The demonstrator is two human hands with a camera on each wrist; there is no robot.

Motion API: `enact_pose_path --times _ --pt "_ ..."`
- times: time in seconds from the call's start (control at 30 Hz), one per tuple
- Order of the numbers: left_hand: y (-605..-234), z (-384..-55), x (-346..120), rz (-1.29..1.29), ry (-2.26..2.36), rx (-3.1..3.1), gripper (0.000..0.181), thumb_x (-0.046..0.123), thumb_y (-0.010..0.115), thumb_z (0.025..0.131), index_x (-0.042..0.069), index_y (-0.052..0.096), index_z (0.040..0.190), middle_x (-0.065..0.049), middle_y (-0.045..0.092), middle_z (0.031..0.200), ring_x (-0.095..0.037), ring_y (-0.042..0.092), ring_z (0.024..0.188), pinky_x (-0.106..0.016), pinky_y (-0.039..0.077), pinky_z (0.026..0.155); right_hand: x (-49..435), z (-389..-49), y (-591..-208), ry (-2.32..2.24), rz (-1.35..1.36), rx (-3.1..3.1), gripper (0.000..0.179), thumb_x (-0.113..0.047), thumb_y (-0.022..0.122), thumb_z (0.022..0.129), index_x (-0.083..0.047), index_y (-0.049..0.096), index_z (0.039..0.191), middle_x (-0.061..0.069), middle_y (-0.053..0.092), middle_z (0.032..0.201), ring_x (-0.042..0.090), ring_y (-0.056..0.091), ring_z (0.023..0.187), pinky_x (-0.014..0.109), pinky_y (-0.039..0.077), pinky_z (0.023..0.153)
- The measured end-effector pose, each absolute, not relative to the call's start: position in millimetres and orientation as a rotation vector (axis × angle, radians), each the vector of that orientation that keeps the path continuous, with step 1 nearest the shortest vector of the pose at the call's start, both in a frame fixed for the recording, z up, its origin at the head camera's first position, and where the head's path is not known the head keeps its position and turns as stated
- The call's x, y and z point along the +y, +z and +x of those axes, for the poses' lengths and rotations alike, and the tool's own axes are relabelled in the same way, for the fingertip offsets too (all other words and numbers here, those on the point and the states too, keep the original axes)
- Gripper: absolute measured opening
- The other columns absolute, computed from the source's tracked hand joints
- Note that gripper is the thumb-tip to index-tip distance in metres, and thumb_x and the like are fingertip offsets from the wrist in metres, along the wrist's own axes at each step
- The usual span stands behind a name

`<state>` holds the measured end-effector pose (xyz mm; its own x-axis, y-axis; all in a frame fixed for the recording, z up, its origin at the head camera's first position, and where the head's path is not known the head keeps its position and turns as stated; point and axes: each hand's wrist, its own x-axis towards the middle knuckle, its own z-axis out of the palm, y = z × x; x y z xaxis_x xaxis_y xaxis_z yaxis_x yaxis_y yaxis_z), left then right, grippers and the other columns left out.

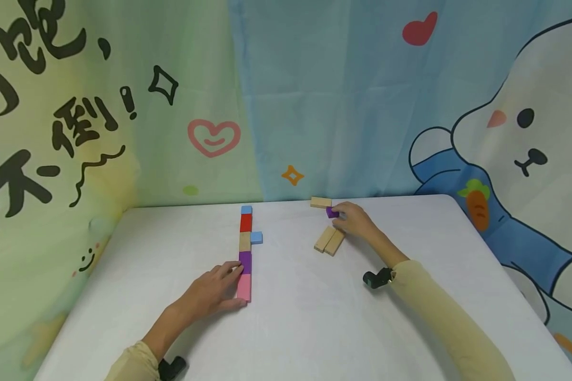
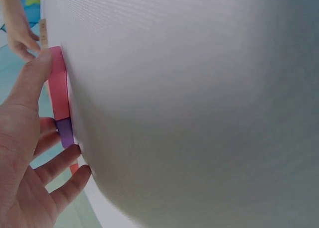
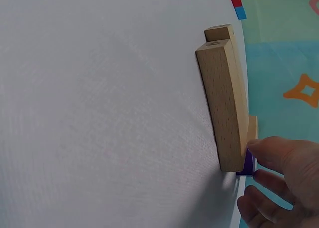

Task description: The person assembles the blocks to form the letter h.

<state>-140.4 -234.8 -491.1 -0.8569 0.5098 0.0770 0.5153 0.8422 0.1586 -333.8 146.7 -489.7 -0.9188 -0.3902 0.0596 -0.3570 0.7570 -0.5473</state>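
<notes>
A row of coloured blocks lies on the white table: a pink block (image 1: 244, 288) nearest, then a purple block (image 1: 245, 262), a plain wooden block (image 1: 244, 242), a red block (image 1: 246, 223) and a small blue block (image 1: 246, 209). Another blue block (image 1: 256, 237) touches the wooden one's right side. My left hand (image 1: 214, 290) rests along the row, its thumb at the near end of the pink block and its loosely spread fingers by the purple one. At the back right, my right hand (image 1: 355, 219) pinches a small purple block (image 1: 331, 212) between thumb and fingers.
Two wooden blocks (image 1: 334, 242) lie side by side just in front of my right hand. One more wooden block (image 1: 321, 202) is near the table's back edge. A printed curtain (image 1: 305, 106) hangs right behind the table (image 1: 295, 338).
</notes>
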Motion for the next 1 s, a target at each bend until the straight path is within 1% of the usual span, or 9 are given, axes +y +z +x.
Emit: enact_pose_path --times 0.2,0.4,0.5,0.7,1.0 --pt "-490.5 -140.7 -235.8 -0.837 -0.259 -2.978 0.079 0.057 0.066 0.084 0.006 0.049 0.142 -0.011 0.051 0.139 -0.028 0.059 0.117 -0.044 0.055 0.092 144.2 -338.2 -487.6 -0.827 -0.592 2.91 0.041 -0.011 0.065 0.089 0.005 0.06 0.126 0.026 0.057 0.129 0.041 0.054 0.121 0.053 0.045 0.103" --pt "-491.5 -140.9 -235.7 -0.844 -0.277 -2.979 0.08 0.057 0.065 0.084 0.005 0.048 0.142 -0.011 0.05 0.139 -0.028 0.058 0.118 -0.044 0.054 0.092 142.8 -342.6 -488.5 -0.774 -0.617 2.907 0.039 -0.011 0.064 0.089 0.006 0.059 0.125 0.026 0.057 0.131 0.042 0.052 0.124 0.054 0.042 0.106" --pt "-491.0 -141.0 -235.3 -0.839 -0.282 -2.985 0.079 0.057 0.066 0.084 0.005 0.048 0.142 -0.011 0.05 0.139 -0.029 0.058 0.119 -0.045 0.054 0.093 141.9 -342.8 -489.5 -0.792 -0.589 2.892 0.036 -0.011 0.064 0.09 0.005 0.06 0.123 0.026 0.058 0.131 0.041 0.052 0.125 0.053 0.042 0.107" --pt "-488.6 -141.6 -233.6 -0.813 -0.279 -3.009 0.079 0.056 0.067 0.084 0.006 0.048 0.142 -0.012 0.051 0.14 -0.029 0.058 0.119 -0.046 0.054 0.094 140.7 -340.2 -488.2 -0.821 -0.565 2.88 0.025 -0.009 0.065 0.09 0.003 0.063 0.112 0.024 0.058 0.13 0.04 0.053 0.123 0.052 0.043 0.106" --pt "-489.9 -140.9 -233.5 -0.808 -0.289 -3.023 0.079 0.056 0.067 0.084 0.007 0.048 0.143 -0.011 0.05 0.14 -0.029 0.058 0.119 -0.046 0.054 0.094 142.9 -338.7 -491.0 -0.838 -0.562 2.856 0.024 -0.009 0.064 0.091 0.002 0.063 0.112 0.023 0.058 0.13 0.038 0.056 0.119 0.051 0.045 0.104"
